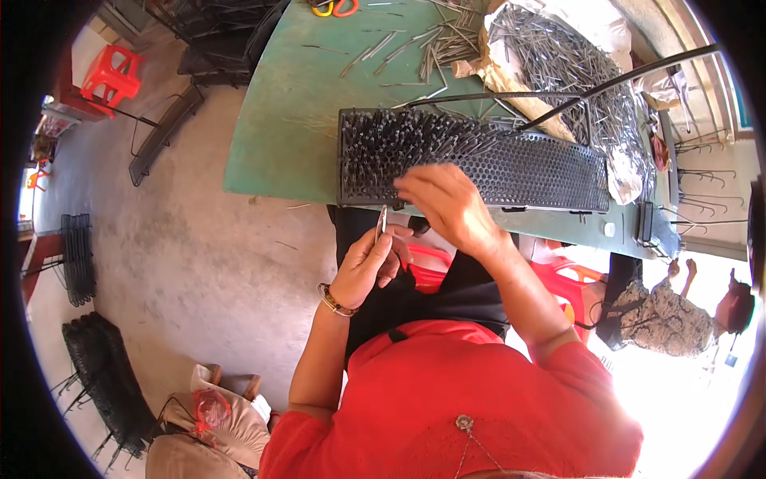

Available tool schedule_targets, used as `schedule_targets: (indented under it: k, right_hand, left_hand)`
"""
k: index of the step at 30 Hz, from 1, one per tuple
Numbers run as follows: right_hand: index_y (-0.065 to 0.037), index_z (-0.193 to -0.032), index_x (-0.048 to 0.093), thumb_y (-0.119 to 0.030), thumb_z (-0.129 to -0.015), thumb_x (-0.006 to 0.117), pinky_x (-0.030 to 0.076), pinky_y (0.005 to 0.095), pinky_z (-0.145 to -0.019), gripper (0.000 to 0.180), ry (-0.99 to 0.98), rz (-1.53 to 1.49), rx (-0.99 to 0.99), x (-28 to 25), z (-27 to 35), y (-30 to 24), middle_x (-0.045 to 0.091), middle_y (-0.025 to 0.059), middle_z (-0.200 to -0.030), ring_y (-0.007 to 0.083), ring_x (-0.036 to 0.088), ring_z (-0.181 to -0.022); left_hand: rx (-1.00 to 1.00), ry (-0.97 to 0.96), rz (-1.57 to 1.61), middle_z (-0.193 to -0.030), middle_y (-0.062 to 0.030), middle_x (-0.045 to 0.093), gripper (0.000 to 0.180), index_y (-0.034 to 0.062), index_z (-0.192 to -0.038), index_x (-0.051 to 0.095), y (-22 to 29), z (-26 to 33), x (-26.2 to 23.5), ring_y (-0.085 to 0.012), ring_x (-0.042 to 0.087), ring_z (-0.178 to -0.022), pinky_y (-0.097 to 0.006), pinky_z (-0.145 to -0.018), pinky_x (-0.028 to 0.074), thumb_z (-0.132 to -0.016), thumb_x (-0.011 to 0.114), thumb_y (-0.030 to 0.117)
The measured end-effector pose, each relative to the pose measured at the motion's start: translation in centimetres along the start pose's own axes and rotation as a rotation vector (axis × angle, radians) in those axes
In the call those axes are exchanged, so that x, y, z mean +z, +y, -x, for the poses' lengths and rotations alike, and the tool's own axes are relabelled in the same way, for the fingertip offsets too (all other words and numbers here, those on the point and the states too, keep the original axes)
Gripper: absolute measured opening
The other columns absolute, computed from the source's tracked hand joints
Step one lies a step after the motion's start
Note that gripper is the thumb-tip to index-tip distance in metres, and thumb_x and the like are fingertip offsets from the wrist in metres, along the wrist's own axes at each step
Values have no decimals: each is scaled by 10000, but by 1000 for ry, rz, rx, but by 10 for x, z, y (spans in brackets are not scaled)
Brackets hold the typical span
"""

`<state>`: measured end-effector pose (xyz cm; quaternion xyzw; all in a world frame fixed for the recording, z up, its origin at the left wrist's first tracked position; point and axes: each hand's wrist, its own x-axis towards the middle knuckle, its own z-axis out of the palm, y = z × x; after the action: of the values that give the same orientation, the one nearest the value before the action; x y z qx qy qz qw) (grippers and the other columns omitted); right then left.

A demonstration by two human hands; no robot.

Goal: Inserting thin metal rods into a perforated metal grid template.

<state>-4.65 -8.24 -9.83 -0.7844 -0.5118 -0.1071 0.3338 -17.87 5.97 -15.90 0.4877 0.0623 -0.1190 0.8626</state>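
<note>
A long black perforated rack (550, 172) lies along the near edge of the green table (275, 144). Thin dark metal rods (399, 144) stand packed in the holes of its left part, while the holes to the right show bare. Below the rack's front edge, my left hand (369, 263) is closed on a few slim metal rods (382, 222) that point upward. Over the front of the rack is my right hand (447, 203), its fingers drawn together close to the standing rods; what they pinch, if anything, I cannot make out.
Behind the rack, a torn paper sack (550, 64) spills many loose rods. Scissors (335, 8) with orange and yellow handles lie at the far edge. A black bar handle (622, 80) rises over the rack. At right sits another person (670, 319); red stools (558, 275) stand under the table.
</note>
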Motion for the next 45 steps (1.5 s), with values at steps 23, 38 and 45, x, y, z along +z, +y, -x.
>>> schedule_targets:
  k: [23,38,45]
  right_hand:
    - [31,-934,662,-168,-866,653,497,256,-657,210,-425,-908,486,-19,20,-9,669,73,-830,97,606,-754]
    - [-15,-933,657,-138,-856,634,495,335,-707,147,195,-531,183,14,-12,10,666,112,-887,262,636,-806]
    - [-24,-903,657,-168,-855,625,476,360,-737,155,141,-473,121,8,-19,17,673,107,-868,292,629,-790]
  left_hand:
    - [40,66,-103,-907,-72,594,339,22,-1182,485,-6,20,50,-74,506,-644,-195,-503,396,-1009,369,289]
    - [14,362,-239,-985,-58,622,299,59,-1209,533,-27,42,25,-118,587,-818,-245,-696,493,-941,533,192]
    - [-21,419,-174,-960,-55,628,274,58,-1180,549,-30,42,19,-112,586,-796,-233,-672,490,-933,541,177]
